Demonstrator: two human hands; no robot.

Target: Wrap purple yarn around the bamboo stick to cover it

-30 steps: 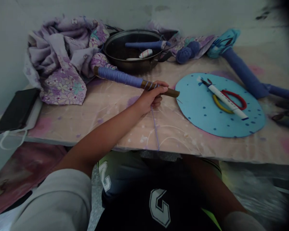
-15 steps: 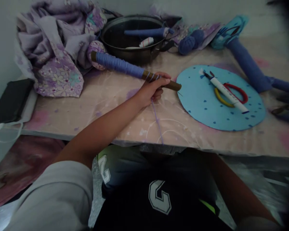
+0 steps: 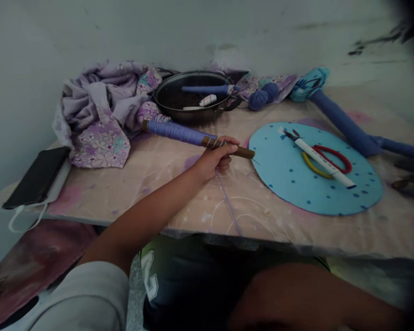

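My left hand (image 3: pixel 215 158) is closed around the bare lower part of a brown stick (image 3: pixel 244 152), just above the table. Blue-purple yarn (image 3: pixel 179 132) is wound thickly round the stick's upper part, with a few loose turns beside my fingers. From under the hand a strand of yarn (image 3: pixel 230 206) runs down to the table's front edge. My right forearm (image 3: pixel 307 294) crosses the lower right, blurred; the fingers of that hand cannot be made out.
A blue dotted disc (image 3: pixel 279 170) bears a white marker (image 3: pixel 322 161) and red and yellow rings. Behind are a black pan (image 3: pixel 193 112), yarn balls (image 3: pixel 258 99) and floral cloth (image 3: pixel 103 138). A dark phone-like object (image 3: pixel 37 177) lies left; a blue wrapped tube (image 3: pixel 345 122) lies right.
The view has tilted up, so the table things sit lower in it. My right forearm has risen and swung inward across my lap. My left hand keeps its hold on the stick.
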